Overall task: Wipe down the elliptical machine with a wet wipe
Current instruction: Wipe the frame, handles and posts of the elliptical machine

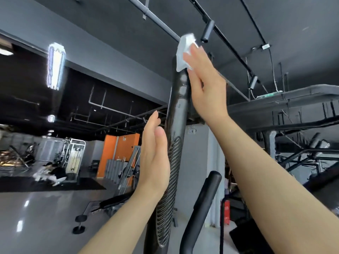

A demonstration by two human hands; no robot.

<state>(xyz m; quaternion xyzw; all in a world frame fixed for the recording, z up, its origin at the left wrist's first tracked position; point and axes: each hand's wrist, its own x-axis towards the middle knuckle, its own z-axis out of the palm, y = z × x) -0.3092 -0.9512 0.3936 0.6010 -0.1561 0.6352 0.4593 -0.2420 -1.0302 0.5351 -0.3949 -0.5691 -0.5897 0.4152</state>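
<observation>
A tall black handlebar (180,99) of the elliptical machine rises through the middle of the view, with a ribbed grip (169,189) on its lower part. A white wet wipe (184,50) is draped over the bar's top end. My right hand (205,85) presses the wipe against the top from the right, fingers extended. My left hand (155,158) lies flat against the left side of the ribbed grip, fingers straight and holding nothing. A second black handle (205,204) curves up at lower right.
A weight bench (110,202) stands on the glossy floor at lower left, with a person lying on a black mat (51,186) further back. An orange wall panel (119,153) and gym machines fill the background. A red fire extinguisher (227,211) stands at right.
</observation>
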